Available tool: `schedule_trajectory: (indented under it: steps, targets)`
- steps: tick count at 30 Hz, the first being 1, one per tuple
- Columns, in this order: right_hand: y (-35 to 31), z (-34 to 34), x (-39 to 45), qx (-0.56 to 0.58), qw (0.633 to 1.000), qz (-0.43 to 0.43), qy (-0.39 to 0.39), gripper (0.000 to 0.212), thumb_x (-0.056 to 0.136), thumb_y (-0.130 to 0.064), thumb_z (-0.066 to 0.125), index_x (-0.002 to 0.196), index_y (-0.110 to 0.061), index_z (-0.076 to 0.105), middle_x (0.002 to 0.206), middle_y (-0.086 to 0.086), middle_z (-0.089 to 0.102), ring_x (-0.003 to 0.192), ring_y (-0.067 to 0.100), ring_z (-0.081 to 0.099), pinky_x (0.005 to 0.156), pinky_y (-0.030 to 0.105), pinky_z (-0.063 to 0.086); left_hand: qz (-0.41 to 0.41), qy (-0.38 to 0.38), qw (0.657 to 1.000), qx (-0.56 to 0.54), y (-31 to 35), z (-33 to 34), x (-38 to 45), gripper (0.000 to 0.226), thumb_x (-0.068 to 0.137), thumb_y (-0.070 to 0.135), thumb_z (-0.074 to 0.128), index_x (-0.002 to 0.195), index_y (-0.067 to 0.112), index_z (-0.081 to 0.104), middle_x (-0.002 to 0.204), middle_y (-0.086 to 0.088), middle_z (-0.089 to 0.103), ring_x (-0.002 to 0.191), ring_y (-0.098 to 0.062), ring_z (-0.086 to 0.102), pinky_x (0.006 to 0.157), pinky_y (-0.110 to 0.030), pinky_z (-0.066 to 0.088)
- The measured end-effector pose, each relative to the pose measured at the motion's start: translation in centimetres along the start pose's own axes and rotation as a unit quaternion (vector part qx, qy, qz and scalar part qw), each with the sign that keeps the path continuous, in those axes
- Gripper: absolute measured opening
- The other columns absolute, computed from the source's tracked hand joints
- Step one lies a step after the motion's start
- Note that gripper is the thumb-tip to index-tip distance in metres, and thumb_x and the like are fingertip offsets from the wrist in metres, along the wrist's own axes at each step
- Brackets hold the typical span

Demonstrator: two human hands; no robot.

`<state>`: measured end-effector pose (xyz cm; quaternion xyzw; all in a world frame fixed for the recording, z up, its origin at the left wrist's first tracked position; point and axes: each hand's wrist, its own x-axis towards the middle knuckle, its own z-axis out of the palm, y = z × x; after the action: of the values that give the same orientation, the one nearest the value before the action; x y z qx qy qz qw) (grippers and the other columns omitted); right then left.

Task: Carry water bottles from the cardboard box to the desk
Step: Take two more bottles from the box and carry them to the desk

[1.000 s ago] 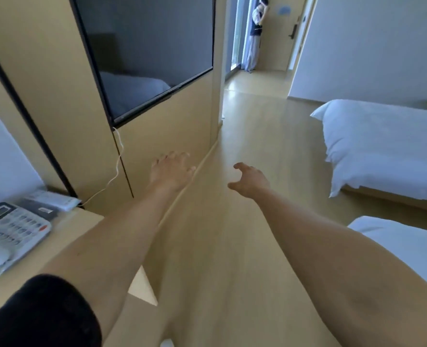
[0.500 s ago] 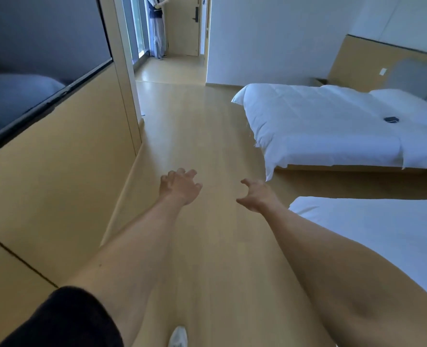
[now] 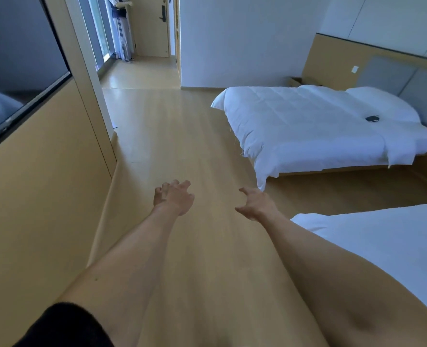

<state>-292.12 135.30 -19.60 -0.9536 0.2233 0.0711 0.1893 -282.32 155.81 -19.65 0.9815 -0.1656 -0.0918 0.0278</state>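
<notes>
Water bottles, cardboard box and desk surface all lie outside this view; where they are cannot be told. Both bare arms reach forward over the pale wooden plank floor (image 3: 182, 136). The left hand (image 3: 173, 200) is empty, its fingers (image 3: 182, 184) loosely curled and spread; the right hand (image 3: 256, 204) is empty too, palm turned inward, fingers (image 3: 245, 191) relaxed and apart. A black short sleeve (image 3: 65, 326) covers the left upper arm.

Left of the left fingers runs a tan wood-panelled wall (image 3: 45, 196) carrying a large dark flat screen (image 3: 15, 66). Right of the right fingers, just beside the forearm, is the corner of a near bed with white bedding (image 3: 382, 246). Ahead and to the right of the fingers stands a second white-quilted bed (image 3: 307, 126) with a small dark flat object (image 3: 372, 118) resting on it near the pillow. Far beyond the fingers, a corridor leads to a tan door (image 3: 155, 26), where a person in pale clothing (image 3: 122, 28) stands
</notes>
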Motion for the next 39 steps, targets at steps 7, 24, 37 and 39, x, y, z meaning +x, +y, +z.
schedule_trajectory:
  steps: [7, 24, 37, 39]
  targets:
    - [-0.3, -0.2, 10.9, 0.025, 1.0, 0.007, -0.01, 0.067, 0.09, -0.04, 0.065, 0.15, -0.031, 0.038, 0.15, 0.001, 0.043, 0.137, 0.022, 0.043, 0.105, 0.038, 0.046, 0.006, -0.015, 1.0, -0.011, 0.9, -0.2, 10.5, 0.049, 0.102, 0.043, 0.039, 0.15, 0.033, 0.037, 0.15, -0.005, 0.044, 0.136, -0.03, 0.042, 0.111, -0.041, 0.032]
    - [-3.8, -8.0, 44.8, -0.003, 0.998, -0.046, -0.052, 0.067, 0.091, -0.042, 0.064, 0.152, -0.032, 0.037, 0.152, 0.001, 0.042, 0.136, 0.021, 0.045, 0.11, 0.038, 0.042, -0.057, 0.001, 0.996, -0.065, 3.2, -6.6, 42.7, 0.049, 0.102, 0.045, 0.041, 0.15, 0.034, 0.038, 0.149, -0.003, 0.045, 0.136, -0.029, 0.042, 0.113, -0.041, 0.028]
    - [-9.9, -8.4, 67.8, -0.014, 0.999, -0.024, -0.034, 0.069, 0.089, -0.047, 0.065, 0.15, -0.031, 0.039, 0.151, 0.001, 0.044, 0.136, 0.022, 0.046, 0.107, 0.037, 0.041, -0.035, -0.008, 0.996, -0.084, -0.6, -7.9, 67.3, 0.048, 0.102, 0.046, 0.042, 0.148, 0.032, 0.041, 0.147, -0.006, 0.047, 0.134, -0.031, 0.045, 0.11, -0.042, 0.032]
    - [-11.6, -9.0, 72.1, -0.012, 0.999, -0.009, -0.034, 0.069, 0.088, -0.047, 0.065, 0.15, -0.031, 0.039, 0.151, 0.001, 0.043, 0.136, 0.022, 0.046, 0.106, 0.035, 0.042, -0.023, -0.014, 0.996, -0.083, -1.7, -8.8, 71.9, 0.049, 0.102, 0.047, 0.042, 0.149, 0.032, 0.04, 0.148, -0.006, 0.047, 0.135, -0.031, 0.044, 0.111, -0.043, 0.032]
